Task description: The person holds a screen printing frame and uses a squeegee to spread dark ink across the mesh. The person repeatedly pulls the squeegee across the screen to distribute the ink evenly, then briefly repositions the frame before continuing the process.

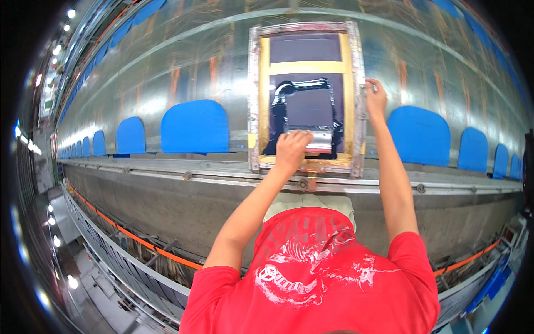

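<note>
Metal frame: we see the printing screen [307, 97] on the long tabletop [167, 83].
Left hand [292, 150]: fingers closed around the squeegee [318, 141].
Right hand [376, 96]: fingers grip the frame edge.

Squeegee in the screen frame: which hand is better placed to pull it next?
Left. The left hand already grips the squeegee inside the frame, in the dark ink. The right hand is on the frame's right edge, apparently steadying it.

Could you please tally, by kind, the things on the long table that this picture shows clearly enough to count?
Blue fabric pieces, countable ones: 8
Printing frame: 1
Squeegee, held by the left hand: 1
Total: 10
The right hand grips the frame's edge.
</note>
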A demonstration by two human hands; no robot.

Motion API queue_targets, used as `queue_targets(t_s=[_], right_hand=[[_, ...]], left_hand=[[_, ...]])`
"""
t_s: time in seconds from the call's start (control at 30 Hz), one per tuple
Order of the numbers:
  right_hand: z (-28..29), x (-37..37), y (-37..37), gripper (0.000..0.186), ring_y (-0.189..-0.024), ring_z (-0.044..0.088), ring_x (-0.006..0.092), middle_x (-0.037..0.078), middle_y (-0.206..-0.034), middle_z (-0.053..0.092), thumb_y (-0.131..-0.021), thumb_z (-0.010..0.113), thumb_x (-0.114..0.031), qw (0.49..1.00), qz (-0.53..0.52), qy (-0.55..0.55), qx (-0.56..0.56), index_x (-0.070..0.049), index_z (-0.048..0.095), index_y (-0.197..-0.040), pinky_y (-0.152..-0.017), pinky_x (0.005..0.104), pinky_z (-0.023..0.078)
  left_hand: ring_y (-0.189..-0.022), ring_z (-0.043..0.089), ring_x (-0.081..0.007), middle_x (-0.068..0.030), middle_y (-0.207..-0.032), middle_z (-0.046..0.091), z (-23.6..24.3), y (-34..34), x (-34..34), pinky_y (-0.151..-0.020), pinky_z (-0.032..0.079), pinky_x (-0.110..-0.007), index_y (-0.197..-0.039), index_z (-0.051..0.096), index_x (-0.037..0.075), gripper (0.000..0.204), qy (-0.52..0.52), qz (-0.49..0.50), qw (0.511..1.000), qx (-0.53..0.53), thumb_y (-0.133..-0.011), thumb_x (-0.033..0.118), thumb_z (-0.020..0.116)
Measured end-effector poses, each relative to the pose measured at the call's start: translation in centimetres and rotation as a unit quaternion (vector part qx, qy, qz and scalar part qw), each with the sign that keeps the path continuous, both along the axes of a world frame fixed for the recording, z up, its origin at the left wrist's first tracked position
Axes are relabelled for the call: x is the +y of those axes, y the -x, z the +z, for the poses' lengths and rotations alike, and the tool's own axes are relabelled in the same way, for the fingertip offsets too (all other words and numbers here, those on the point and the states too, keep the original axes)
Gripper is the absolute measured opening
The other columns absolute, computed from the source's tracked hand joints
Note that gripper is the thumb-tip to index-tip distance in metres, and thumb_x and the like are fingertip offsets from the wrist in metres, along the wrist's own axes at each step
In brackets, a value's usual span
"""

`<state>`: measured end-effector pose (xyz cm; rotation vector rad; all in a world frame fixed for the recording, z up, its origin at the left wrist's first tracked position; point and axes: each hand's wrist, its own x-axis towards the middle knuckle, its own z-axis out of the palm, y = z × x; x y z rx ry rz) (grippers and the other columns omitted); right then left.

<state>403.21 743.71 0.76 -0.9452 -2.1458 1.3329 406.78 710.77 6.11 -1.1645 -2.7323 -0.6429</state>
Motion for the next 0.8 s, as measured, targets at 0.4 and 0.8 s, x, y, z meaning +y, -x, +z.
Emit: queue_targets(t_s=[0.4, 0.8], right_hand=[[2.0, -21.9, 8.4, 0.018, -0.063, 0.053, 0.0142, 0.007, -0.07, 0.061, -0.099, 0.063, -0.026, 0.997, 0.005, 0.026, 0.066, -0.013, 0.072, -0.107, -0.062, 0.0343, 0.044], [1.9, -33.8, 12.5, 0.019, -0.058, 0.053, 0.0198, 0.01, -0.061, 0.057, -0.098, 0.062, -0.026, 0.999, -0.011, 0.036, 0.011, -0.015, 0.072, -0.109, -0.062, 0.0395, 0.044]], left_hand=[[-0.118, 0.064, -0.0229, 0.0004, -0.127, 0.07, 2.2, 7.0, -19.4, -0.093, 0.049, -0.039, -0.118, 0.072, 0.018, 0.054, 0.036, 0.038, 0.998, -0.016, -0.067, -0.001, 0.068], [-0.118, 0.064, -0.0248, 0.0011, -0.124, 0.071, 2.4, 8.6, -34.1, -0.094, 0.048, -0.042, -0.119, 0.071, 0.017, 0.046, 0.063, 0.013, 0.997, -0.039, -0.076, 0.001, 0.068]])
